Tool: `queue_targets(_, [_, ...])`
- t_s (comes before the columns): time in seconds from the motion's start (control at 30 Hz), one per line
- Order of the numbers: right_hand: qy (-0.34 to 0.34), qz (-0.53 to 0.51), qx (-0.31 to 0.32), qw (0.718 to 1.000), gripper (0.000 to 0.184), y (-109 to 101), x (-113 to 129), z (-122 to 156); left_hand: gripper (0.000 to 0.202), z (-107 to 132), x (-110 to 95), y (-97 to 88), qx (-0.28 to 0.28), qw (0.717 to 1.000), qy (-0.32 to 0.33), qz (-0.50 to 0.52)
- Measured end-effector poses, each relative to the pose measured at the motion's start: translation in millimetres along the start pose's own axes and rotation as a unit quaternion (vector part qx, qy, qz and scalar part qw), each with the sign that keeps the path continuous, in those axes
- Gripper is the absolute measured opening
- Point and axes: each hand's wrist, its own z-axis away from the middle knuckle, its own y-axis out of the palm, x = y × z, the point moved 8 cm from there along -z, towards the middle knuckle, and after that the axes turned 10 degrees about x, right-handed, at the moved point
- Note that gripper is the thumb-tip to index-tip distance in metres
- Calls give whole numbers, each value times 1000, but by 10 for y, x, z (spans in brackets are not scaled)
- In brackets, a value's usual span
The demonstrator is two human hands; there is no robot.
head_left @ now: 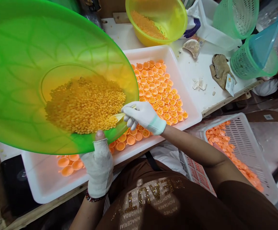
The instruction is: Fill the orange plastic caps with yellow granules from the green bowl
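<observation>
My left hand [98, 166], in a white glove with the thumb tip bare, grips the near rim of a big green bowl [16, 64] and holds it tilted above the table. A heap of small yellow beads [85, 103] lies in the bowl. My right hand [142, 115], also gloved in white, is closed on a small pale scoop [119, 117] at the bowl's right rim, its tip in the beads. Under the bowl a white tray [187, 102] holds several rows of small orange cups [160, 92].
A yellow bowl [174, 16] with more yellow beads stands at the back. Two green mesh baskets [239, 60], a rag [219, 68] and scraps lie on the white table at right. A white slotted crate [246, 134] with orange cups sits low at right.
</observation>
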Motion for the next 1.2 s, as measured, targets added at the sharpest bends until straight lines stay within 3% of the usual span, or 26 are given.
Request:
queue_targets(0.23, [-26, -23, 17, 999, 22, -351, -28, 300, 52, 24, 133, -38, -30, 1000, 1, 5])
queue_targets(0.33, [-20, 31, 23, 999, 27, -470, -98, 497, 55, 17, 90, -22, -29, 999, 14, 33])
queue_targets(0.43, [-45, 161, 28, 986, 24, -504, -105, 655, 56, 6, 59, -20, -34, 998, -1, 52])
queue_targets(0.5, [-123, 289, 41, 949, 21, -437, -17, 750, 55, 0, 42, -22, -37, 998, -9, 44])
queue_targets(0.63, [-275, 485, 77, 827, 23, -196, 127, 964, 53, -4, 28, -12, -35, 998, -7, 43])
queue_targets(0.7, [-299, 507, 64, 806, 25, -162, 201, 999, 55, -1, 30, -8, -34, 998, -4, 47])
queue_targets(0.87, [-285, 443, -84, 846, 26, -291, 475, 754, 54, 11, 57, -36, -41, 999, -9, 34])
queue_targets(0.93, [-256, 431, -108, 859, 26, -267, 494, 540, 52, 9, 66, -34, -33, 999, -18, 22])
queue_targets(1.07, [-184, 382, -63, 904, 23, -62, 360, 136, 48, 8, 50, -39, -29, 999, -16, 12])
queue_targets(1.2, [-56, 176, -3, 983, 17, 62, 84, -32, 53, 5, 52, -25, -31, 998, -5, 59])
